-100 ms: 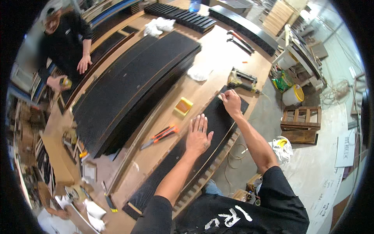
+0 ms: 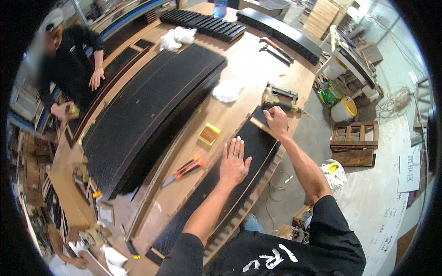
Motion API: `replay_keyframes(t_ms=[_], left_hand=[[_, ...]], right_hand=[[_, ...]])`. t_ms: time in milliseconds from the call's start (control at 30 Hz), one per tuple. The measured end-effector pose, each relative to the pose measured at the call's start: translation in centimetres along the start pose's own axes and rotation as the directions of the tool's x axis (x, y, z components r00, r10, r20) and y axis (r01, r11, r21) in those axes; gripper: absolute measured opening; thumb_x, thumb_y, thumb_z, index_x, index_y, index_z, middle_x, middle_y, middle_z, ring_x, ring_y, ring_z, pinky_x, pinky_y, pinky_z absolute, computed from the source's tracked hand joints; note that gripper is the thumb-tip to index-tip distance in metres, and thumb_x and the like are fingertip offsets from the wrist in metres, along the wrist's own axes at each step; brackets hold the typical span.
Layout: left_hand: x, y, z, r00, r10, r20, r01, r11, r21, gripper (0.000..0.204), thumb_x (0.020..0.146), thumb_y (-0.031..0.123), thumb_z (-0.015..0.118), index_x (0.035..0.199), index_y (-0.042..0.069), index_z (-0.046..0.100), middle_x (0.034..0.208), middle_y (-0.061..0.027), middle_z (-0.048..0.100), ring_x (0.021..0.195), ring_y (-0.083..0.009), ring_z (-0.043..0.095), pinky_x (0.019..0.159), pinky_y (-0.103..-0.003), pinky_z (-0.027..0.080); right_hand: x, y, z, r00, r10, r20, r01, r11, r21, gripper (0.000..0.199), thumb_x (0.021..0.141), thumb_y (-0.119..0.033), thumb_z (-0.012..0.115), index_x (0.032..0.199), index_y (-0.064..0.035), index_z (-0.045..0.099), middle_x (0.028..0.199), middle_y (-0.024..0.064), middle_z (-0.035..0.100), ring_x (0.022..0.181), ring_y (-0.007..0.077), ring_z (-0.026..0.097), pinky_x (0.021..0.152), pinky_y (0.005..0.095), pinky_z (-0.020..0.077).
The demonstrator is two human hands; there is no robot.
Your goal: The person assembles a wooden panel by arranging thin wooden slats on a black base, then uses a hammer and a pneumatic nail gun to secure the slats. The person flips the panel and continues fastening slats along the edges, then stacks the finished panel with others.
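Note:
A long black board (image 2: 198, 209) lies along the near edge of the table, slanting from lower left to upper right. My left hand (image 2: 235, 165) rests on its top, fingers stretched and holding nothing. My right hand (image 2: 276, 120) is closed at the board's far end; what its fingers pinch, if anything, is hidden. A pale wood strip (image 2: 261, 127) crosses the board beside that hand. Just beyond lies a nail gun (image 2: 281, 97). Left of my left hand are a yellow block with an orange-brown face (image 2: 209, 134) and orange-handled cutting tools (image 2: 184, 171).
A large curved black panel (image 2: 152, 106) fills the table's middle. Farther back lie hand tools (image 2: 275, 50) and a white cloth (image 2: 225, 92). A co-worker (image 2: 69, 60) stands across at left, one hand holding a small yellow object. A lidded bucket (image 2: 344, 109) stands right.
My right hand has shifted toward the board's far end, uncovering more of the wood strip. My left hand stays flat on the board. The view has shifted slightly.

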State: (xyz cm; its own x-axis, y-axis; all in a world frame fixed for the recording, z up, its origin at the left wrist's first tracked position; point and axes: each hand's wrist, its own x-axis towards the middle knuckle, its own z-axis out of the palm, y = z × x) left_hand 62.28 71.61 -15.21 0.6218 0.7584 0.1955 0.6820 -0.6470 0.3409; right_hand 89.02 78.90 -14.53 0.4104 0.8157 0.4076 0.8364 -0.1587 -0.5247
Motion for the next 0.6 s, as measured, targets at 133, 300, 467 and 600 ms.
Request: replay_keyframes(t_ms=[133, 300, 467, 600], left_hand=[[3.9, 0.5, 0.8, 1.0, 0.001, 0.02, -0.001, 1.0, -0.003, 0.074, 0.102, 0.043, 0.051, 0.154, -0.005, 0.033, 0.164, -0.0218, 0.028, 0.153, -0.0343, 0.025, 0.125, -0.053, 0.018], [5.7, 1.8, 0.0, 0.982, -0.126, 0.141, 0.119, 0.991, 0.057, 0.086, 0.097, 0.052, 0.057, 0.152, -0.009, 0.033, 0.161, -0.0268, 0.03, 0.15, -0.041, 0.028, 0.123, -0.056, 0.022], [6.1, 1.5, 0.1, 0.959, -0.159, 0.235, 0.132, 0.983, 0.126, 0.089, 0.095, 0.057, 0.058, 0.152, -0.007, 0.035, 0.16, -0.0252, 0.032, 0.149, -0.0411, 0.031, 0.121, -0.057, 0.024], [5.1, 1.3, 0.2, 0.938, -0.221, 0.268, 0.186, 0.971, 0.148, 0.093, 0.095, 0.061, 0.054, 0.154, -0.008, 0.03, 0.162, -0.0277, 0.026, 0.151, -0.0437, 0.025, 0.122, -0.059, 0.017]], right_hand=[[10.4, 7.4, -1.6, 0.954, 0.263, 0.145, -0.249, 0.963, -0.107, 0.04, 0.101, -0.037, 0.057, 0.09, -0.0016, 0.071, 0.089, 0.0182, 0.071, 0.084, 0.0318, 0.069, 0.076, 0.046, 0.0542], [26.9, 23.8, 3.9, 0.966, 0.257, -0.008, -0.237, 0.878, -0.416, 0.041, 0.107, -0.039, 0.04, 0.121, -0.008, 0.062, 0.111, 0.0221, 0.07, 0.097, 0.0415, 0.069, 0.085, 0.0545, 0.0544], [37.6, 30.9, 7.5, 0.99, 0.031, -0.141, -0.09, 0.895, -0.437, 0.054, 0.103, -0.031, 0.053, 0.151, -0.0081, 0.044, 0.136, 0.0218, 0.062, 0.119, 0.0402, 0.061, 0.099, 0.0493, 0.0504], [42.0, 24.8, 8.9, 0.931, 0.194, 0.309, -0.047, 0.903, -0.426, 0.041, 0.098, -0.029, 0.057, 0.128, 0.0001, 0.057, 0.123, 0.028, 0.066, 0.112, 0.0419, 0.065, 0.096, 0.0515, 0.0511]])
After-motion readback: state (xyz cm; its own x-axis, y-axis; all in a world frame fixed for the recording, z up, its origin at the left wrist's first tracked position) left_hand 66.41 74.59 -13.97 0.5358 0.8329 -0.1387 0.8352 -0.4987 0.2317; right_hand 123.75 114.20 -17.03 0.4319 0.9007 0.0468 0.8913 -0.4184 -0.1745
